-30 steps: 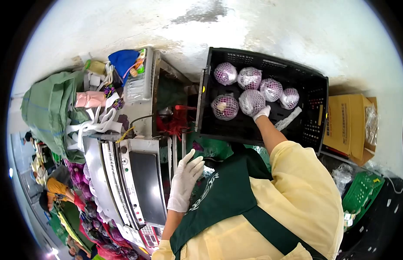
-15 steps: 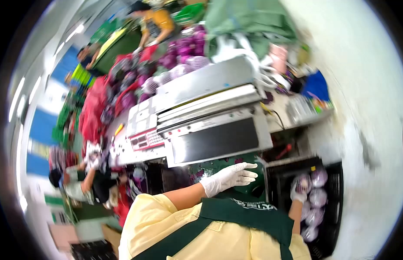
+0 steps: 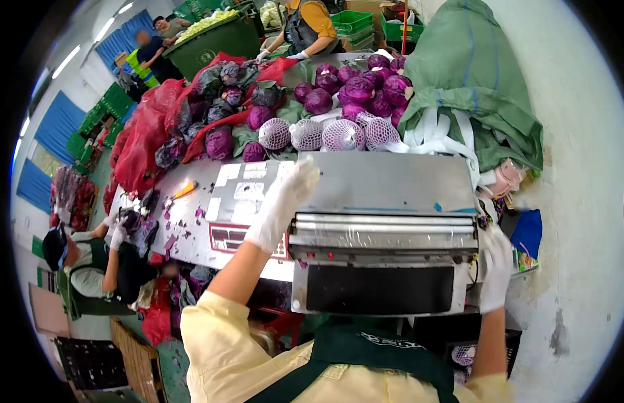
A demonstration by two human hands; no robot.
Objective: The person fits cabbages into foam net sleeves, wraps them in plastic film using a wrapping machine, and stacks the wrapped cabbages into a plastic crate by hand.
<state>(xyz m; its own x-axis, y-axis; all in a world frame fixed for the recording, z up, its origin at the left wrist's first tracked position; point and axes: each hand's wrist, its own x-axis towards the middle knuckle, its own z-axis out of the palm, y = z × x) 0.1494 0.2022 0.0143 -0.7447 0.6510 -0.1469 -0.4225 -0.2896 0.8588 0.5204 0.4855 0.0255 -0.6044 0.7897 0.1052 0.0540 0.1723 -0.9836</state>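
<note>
My left hand (image 3: 285, 205), in a white glove, reaches over the left side of a metal film-wrapping machine (image 3: 382, 272). Its fingers stretch out, holding nothing, just short of a row of purple cabbages in white net sleeves (image 3: 343, 135). My right hand (image 3: 495, 269), also gloved, is raised beside the machine's right end. Its fingers are extended and somewhat blurred, and I see nothing in them. Left of the machine sits a scale with a red-edged keypad (image 3: 248, 240), partly behind my left forearm. Bare purple cabbages (image 3: 359, 89) are heaped behind the netted ones.
A green sack (image 3: 470, 64) and white netting (image 3: 446, 138) lie at the back right. Below right, a black crate (image 3: 513, 342) holds netted cabbages. A yellow-handled knife (image 3: 185, 189) and red net bags (image 3: 147, 144) lie leftward. Co-workers stand at the left and far side.
My left hand has moved up and forward over the machine. My right hand has left the netted cabbage in the crate and risen beside the machine. The view has shifted.
</note>
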